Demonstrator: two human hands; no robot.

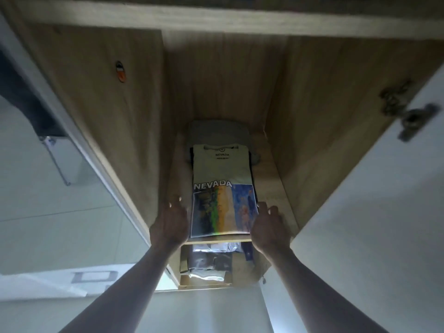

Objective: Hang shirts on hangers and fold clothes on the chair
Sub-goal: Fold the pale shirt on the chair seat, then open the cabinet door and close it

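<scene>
Fingers of the left hand (171, 221) and right hand (269, 227) are spread and relaxed, flanking the folded NEVADA shirt (223, 191) without clearly gripping it. The shirt lies flat on the wooden shelf (274, 188), atop darker folded clothes (217, 129). Its front edge sits at the shelf lip, so a careless nudge could probably drag the stack askew or off the edge.

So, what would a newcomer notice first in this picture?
The folded NEVADA T-shirt with its colourful print, lying on a wooden wardrobe shelf atop darker folded clothes. The left hand and right hand flank its near end, fingers spread.
</scene>
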